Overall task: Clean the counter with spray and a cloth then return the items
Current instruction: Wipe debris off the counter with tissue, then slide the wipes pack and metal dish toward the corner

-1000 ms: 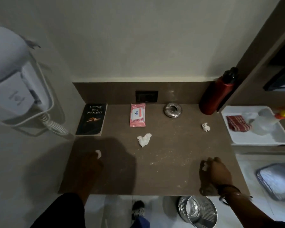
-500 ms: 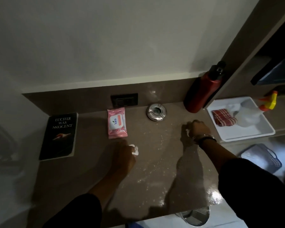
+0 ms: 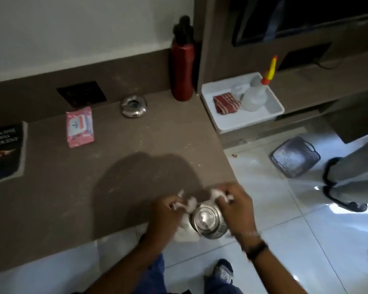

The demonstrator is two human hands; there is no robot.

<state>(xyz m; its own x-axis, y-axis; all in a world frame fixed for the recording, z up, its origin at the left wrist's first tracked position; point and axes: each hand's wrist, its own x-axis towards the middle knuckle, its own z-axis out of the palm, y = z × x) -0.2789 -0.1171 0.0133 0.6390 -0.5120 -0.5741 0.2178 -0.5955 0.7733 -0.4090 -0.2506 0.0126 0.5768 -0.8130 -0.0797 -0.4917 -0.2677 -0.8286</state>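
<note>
We hold both hands over the front edge of the brown counter (image 3: 77, 187), above a steel bin (image 3: 208, 221) that stands on the floor just off that edge. Our left hand (image 3: 168, 215) is curled around crumpled white tissue (image 3: 187, 203), and our right hand (image 3: 236, 206) grips more tissue in the same way; the picture is blurred here, so we cannot tell how many pieces each one holds. White specks lie scattered over the counter top. At its back stand a red bottle (image 3: 182, 68) in the corner and a round steel ashtray (image 3: 133, 106) beside it, with a pink wipes pack (image 3: 79, 126) further left and a black book (image 3: 4, 151) at the left edge. The spray bottle (image 3: 255, 95), clear with a yellow and orange nozzle, sits in a white tray (image 3: 249, 122) on the lower shelf to the right of the counter, and the folded red striped cloth (image 3: 226, 102) lies in the same tray, just beside the bottle.
</note>
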